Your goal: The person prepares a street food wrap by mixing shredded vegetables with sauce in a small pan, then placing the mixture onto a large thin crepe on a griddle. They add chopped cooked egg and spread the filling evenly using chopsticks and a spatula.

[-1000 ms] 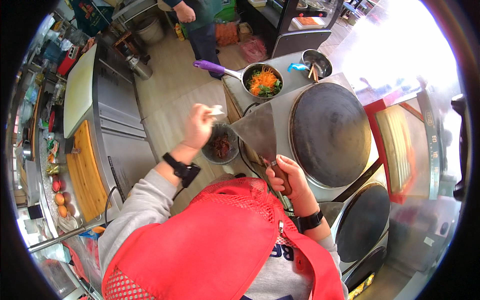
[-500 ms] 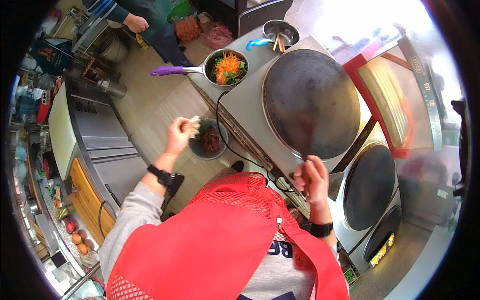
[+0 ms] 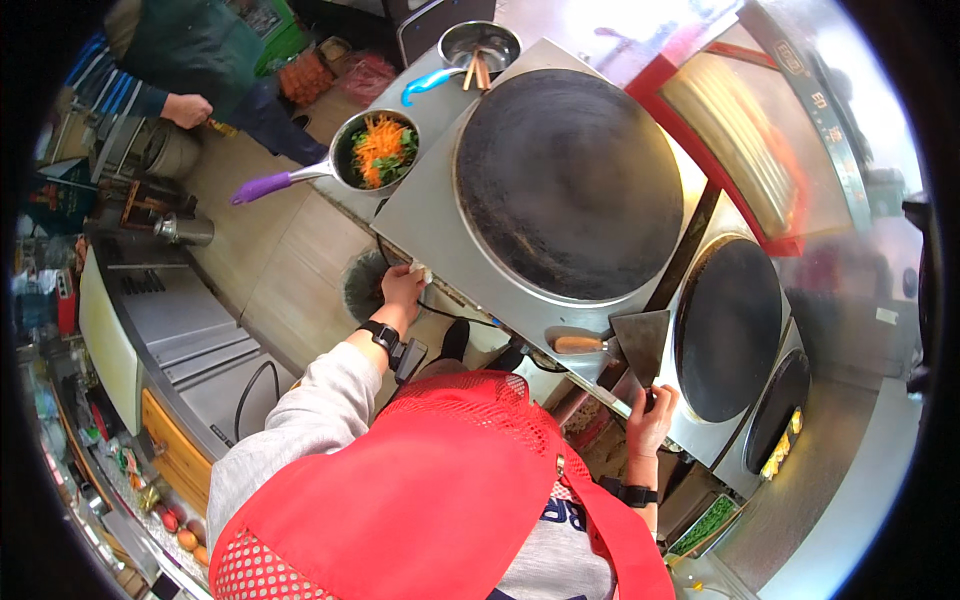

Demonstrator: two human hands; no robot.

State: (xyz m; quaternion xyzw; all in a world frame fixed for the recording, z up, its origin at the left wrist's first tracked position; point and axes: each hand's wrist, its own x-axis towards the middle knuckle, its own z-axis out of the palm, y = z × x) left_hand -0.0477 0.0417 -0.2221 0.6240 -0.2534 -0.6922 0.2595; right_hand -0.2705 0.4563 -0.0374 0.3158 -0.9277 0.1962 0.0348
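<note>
My left hand (image 3: 403, 291) is closed on a small crumpled whitish wad (image 3: 422, 273), cloth or paper, at the counter's front edge above the bin (image 3: 363, 284). In my right hand (image 3: 650, 422) is a scraper (image 3: 645, 338) with a broad dark metal blade pointing away from me, between two griddles. A wooden handle (image 3: 578, 344) of another tool lies just left of that blade. Ahead is the large round black griddle (image 3: 570, 185), its surface bare with a brownish worn near edge. A smaller-looking round griddle (image 3: 728, 330) sits to the right of the scraper.
A purple-handled pan (image 3: 343, 165) holds shredded carrot and greens. Behind it stands a blue-handled metal pan (image 3: 505, 50) with wooden sticks. A red-framed clear case (image 3: 735, 150) borders the griddles. Yellow food (image 3: 783, 445) lies on the far-right griddle. Another person's hand (image 3: 187, 110) is at upper left.
The scraper has come off the large griddle toward the right and nearer to me. My left hand has moved right to the counter edge, still holding the wad. The view has shifted too.
</note>
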